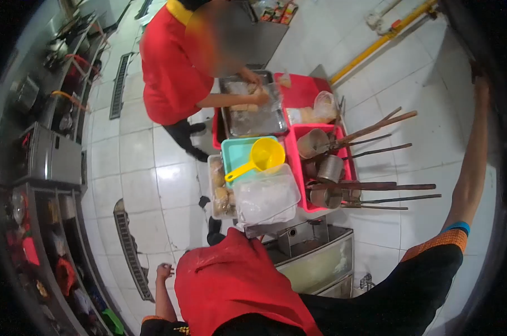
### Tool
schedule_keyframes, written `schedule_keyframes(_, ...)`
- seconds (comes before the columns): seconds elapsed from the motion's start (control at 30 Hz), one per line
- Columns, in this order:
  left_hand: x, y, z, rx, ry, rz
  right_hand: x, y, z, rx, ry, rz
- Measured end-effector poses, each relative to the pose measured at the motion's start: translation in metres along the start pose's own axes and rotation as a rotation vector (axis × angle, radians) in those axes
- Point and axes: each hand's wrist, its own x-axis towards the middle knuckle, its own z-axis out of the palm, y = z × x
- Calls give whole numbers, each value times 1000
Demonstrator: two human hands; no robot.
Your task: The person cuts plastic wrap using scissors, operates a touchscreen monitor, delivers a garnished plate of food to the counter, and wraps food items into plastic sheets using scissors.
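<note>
My left hand [164,271] hangs low beside my red apron [231,274], over the floor tiles, its fingers loosely apart and nothing in them. My right arm stretches far up along the wall, and my right hand [478,73] is at the dark right edge of the view. Its fingers are too dark to make out, as is whatever they touch. In front of me are a yellow dipper [267,155], a turquoise tray [236,147] and a clear plastic container [267,193]. A pink crate [298,185] holds several metal cups with long wooden handles.
A person in a red top [172,67] works with both hands over a metal tray [259,126]. Shelving [46,224] lines the left side, and a metal unit [315,255] stands before me. A yellow pipe [385,39] runs along the wall; floor drain grates [131,252] cross the tiles.
</note>
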Motion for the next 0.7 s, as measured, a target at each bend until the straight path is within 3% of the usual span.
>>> schedule_keyframes(0.27,0,42,22,-37,35,215,24,-44,-132,635,35,61)
schedule_keyframes(0.7,2,36,7,3,0,106,26,-78,-221,1081,58,45)
